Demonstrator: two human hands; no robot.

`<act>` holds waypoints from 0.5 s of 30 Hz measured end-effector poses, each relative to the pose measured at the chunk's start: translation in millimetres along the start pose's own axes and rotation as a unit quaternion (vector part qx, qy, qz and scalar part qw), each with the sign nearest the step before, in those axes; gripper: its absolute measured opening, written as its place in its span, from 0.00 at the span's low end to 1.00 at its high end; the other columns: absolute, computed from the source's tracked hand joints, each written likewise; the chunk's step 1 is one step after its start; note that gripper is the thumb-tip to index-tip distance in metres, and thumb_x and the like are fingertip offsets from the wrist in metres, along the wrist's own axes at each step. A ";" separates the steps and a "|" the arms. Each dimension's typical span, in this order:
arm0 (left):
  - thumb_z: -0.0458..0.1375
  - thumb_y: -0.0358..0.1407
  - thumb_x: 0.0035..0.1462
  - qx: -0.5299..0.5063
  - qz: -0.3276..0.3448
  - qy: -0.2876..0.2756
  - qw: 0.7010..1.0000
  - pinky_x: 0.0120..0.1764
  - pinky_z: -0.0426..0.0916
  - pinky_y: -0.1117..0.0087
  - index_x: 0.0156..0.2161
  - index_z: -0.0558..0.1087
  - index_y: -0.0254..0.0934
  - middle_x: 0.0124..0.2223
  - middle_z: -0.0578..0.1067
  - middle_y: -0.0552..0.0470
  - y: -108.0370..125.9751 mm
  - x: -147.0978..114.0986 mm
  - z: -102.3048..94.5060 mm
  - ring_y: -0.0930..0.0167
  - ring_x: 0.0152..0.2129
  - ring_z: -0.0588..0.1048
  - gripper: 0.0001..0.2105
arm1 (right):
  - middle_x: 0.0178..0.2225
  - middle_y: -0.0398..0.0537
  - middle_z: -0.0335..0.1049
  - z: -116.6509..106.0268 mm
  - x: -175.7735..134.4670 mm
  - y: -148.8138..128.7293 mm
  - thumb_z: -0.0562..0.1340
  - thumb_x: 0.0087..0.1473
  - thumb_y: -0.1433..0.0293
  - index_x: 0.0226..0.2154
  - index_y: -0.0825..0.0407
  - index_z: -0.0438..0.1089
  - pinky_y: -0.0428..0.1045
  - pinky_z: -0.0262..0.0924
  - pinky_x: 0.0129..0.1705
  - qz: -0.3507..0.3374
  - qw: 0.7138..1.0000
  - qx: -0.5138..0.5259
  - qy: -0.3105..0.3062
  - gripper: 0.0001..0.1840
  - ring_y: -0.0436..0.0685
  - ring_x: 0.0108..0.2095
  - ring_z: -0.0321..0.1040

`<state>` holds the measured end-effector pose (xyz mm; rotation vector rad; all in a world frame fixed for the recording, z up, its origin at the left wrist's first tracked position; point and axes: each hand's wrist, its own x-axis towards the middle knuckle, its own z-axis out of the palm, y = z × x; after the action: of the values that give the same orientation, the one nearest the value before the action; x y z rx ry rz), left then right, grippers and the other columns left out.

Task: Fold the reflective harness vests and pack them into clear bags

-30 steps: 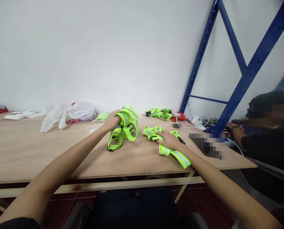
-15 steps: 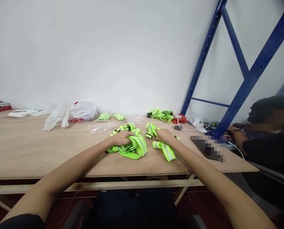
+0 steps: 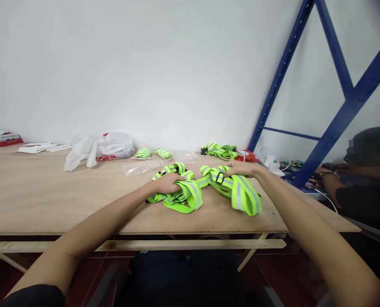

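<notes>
My left hand (image 3: pixel 168 183) is closed on a bunch of neon-green reflective straps (image 3: pixel 192 195) with silver stripes, heaped on the table. To its right, my right hand (image 3: pixel 243 169) grips a second bundle of green reflective straps (image 3: pixel 246 197), lifted a little at its near end, where a wide loop hangs down. A black slide buckle (image 3: pixel 220 178) shows on this bundle beside the fingers. One green strap runs between the two bunches. The fingertips of both hands are partly hidden by the straps.
Against the wall lie two packed bags of straps (image 3: pixel 143 154), clear plastic bags (image 3: pixel 142 168), a white carrier bag (image 3: pixel 116 146) and another strap pile (image 3: pixel 222 151). A blue metal rack (image 3: pixel 330 123) rises at the right, where a person in dark clothing (image 3: pixel 365 196) sits.
My right hand has moved right and upward, and a larger bundle of straps is now in it. The left hand stays on its heap. The dark device at right is now hidden behind my arm.
</notes>
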<state>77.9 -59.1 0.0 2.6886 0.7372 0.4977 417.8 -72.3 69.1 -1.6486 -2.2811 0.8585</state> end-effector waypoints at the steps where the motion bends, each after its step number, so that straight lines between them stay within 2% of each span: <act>1: 0.50 0.32 0.48 -0.004 0.005 -0.002 1.000 0.36 0.63 0.68 0.31 0.72 0.37 0.33 0.76 0.49 0.5 0.6 0.1 0.63 0.32 0.73 0.09 | 0.37 0.49 0.80 -1.5 -6.5 -0.9 0.67 0.43 0.65 0.41 0.50 0.79 0.54 0.71 0.38 0.012 0.996 0.075 -0.039 0.19 0.64 0.37 0.76; 3: 0.50 0.32 0.49 -0.012 0.012 -0.005 1.000 0.35 0.63 0.68 0.30 0.72 0.37 0.31 0.75 0.50 1.2 2.2 0.7 0.64 0.30 0.72 0.08 | 0.35 0.50 0.80 -2.5 -13.2 -3.0 0.69 0.39 0.64 0.37 0.51 0.79 0.54 0.71 0.36 0.029 0.983 0.163 -0.081 0.18 0.64 0.35 0.76; 4: 0.50 0.32 0.49 -0.018 0.013 -0.007 1.000 0.34 0.63 0.68 0.30 0.72 0.37 0.30 0.75 0.50 1.4 3.0 1.1 0.65 0.29 0.72 0.08 | 0.35 0.50 0.80 -3.9 -12.3 -4.0 0.70 0.38 0.64 0.36 0.51 0.78 0.53 0.71 0.35 0.033 0.982 0.170 -0.069 0.18 0.63 0.34 0.75; 5: 0.50 0.33 0.50 -0.022 0.012 -0.009 1.000 0.33 0.62 0.69 0.29 0.72 0.36 0.30 0.75 0.51 1.6 3.7 1.5 0.65 0.29 0.72 0.08 | 0.33 0.50 0.79 -7.1 -8.4 -4.9 0.70 0.38 0.65 0.35 0.52 0.78 0.52 0.70 0.35 0.037 0.986 0.160 -0.019 0.17 0.63 0.34 0.75; 6: 0.50 0.33 0.50 -0.025 0.009 -0.012 1.000 0.33 0.63 0.69 0.29 0.71 0.37 0.29 0.74 0.51 1.6 4.1 1.9 0.65 0.28 0.71 0.07 | 0.33 0.50 0.79 -12.6 -1.8 -5.8 0.71 0.38 0.66 0.35 0.53 0.78 0.52 0.70 0.35 0.041 0.987 0.141 0.058 0.16 0.62 0.34 0.75; 7: 0.51 0.33 0.49 -0.028 0.005 -0.013 1.000 0.33 0.63 0.69 0.29 0.72 0.37 0.29 0.75 0.51 1.5 4.2 2.2 0.65 0.28 0.71 0.07 | 0.33 0.51 0.78 -20.4 6.7 -6.5 0.71 0.40 0.66 0.36 0.54 0.77 0.51 0.69 0.35 0.047 0.980 0.117 0.152 0.17 0.62 0.34 0.74; 8: 0.51 0.33 0.49 -0.029 0.001 -0.012 0.999 0.34 0.63 0.69 0.29 0.72 0.37 0.29 0.75 0.51 1.4 3.9 2.5 0.65 0.29 0.72 0.07 | 0.34 0.52 0.78 -30.0 16.4 -7.1 0.71 0.41 0.64 0.38 0.56 0.76 0.51 0.68 0.35 0.056 0.955 0.088 0.278 0.20 0.62 0.34 0.74; 9: 0.52 0.32 0.48 -0.031 -0.004 -0.010 0.999 0.35 0.64 0.68 0.30 0.73 0.37 0.30 0.76 0.51 1.4 3.4 2.7 0.64 0.30 0.72 0.07 | 0.39 0.55 0.77 -40.4 26.4 -7.5 0.69 0.46 0.62 0.45 0.58 0.74 0.51 0.68 0.38 0.060 0.935 0.077 0.342 0.24 0.63 0.38 0.74; 11: 0.52 0.32 0.47 -0.033 -0.014 0.002 0.999 0.37 0.65 0.67 0.33 0.74 0.37 0.33 0.77 0.51 1.9 1.8 3.0 0.63 0.33 0.73 0.09 | 0.51 0.60 0.73 -58.1 44.3 -8.0 0.64 0.53 0.58 0.58 0.58 0.63 0.52 0.67 0.43 0.069 0.909 0.069 0.406 0.33 0.63 0.46 0.71; 13: 0.52 0.32 0.47 -0.037 -0.026 0.019 0.999 0.39 0.66 0.67 0.35 0.75 0.37 0.34 0.78 0.51 3.3 0.8 3.4 0.62 0.34 0.74 0.10 | 0.56 0.64 0.68 -64.5 56.3 -9.1 0.65 0.53 0.57 0.62 0.59 0.56 0.54 0.64 0.50 0.082 0.896 0.017 0.436 0.40 0.65 0.52 0.68; 15: 0.52 0.31 0.48 -0.039 -0.036 0.038 0.998 0.39 0.67 0.67 0.34 0.74 0.37 0.34 0.77 0.52 5.6 1.0 4.2 0.63 0.34 0.74 0.10 | 0.60 0.67 0.64 -55.9 60.2 -12.6 0.66 0.53 0.57 0.62 0.60 0.57 0.57 0.59 0.58 0.078 0.913 -0.043 0.399 0.40 0.69 0.57 0.64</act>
<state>82.8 -64.0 -1.4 2.5726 0.8156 0.6017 412.7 -0.8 111.2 -1.7824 -1.6396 0.0433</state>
